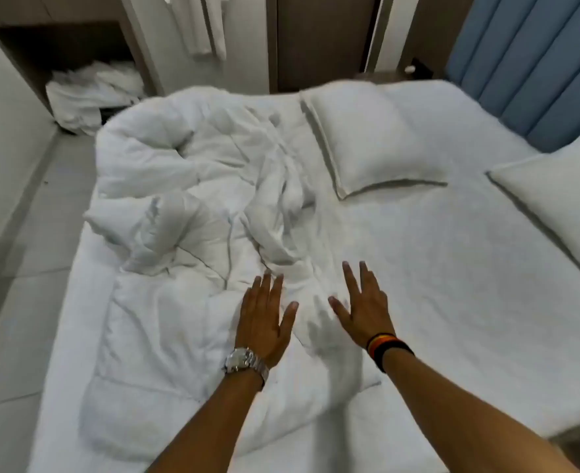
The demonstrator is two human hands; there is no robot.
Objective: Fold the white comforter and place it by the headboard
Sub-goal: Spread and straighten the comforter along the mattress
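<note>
Bare forearms, no sleeves. Silver metal-link wristwatch point(244, 360) just behind left grip point(264, 315). Black, red, yellow striped wristband point(385, 346) just behind right grip point(363, 302).

The white comforter point(186, 213) lies unfolded and rumpled in a loose heap on the bed's point(435, 268) left half, well apart from the blue headboard point(534, 63); its near corner seems flatter.

Grey tiled floor point(25, 268) left of the bed, brown wardrobe panels point(322, 39) behind, white linen heap point(90, 93) in a niche.
</note>
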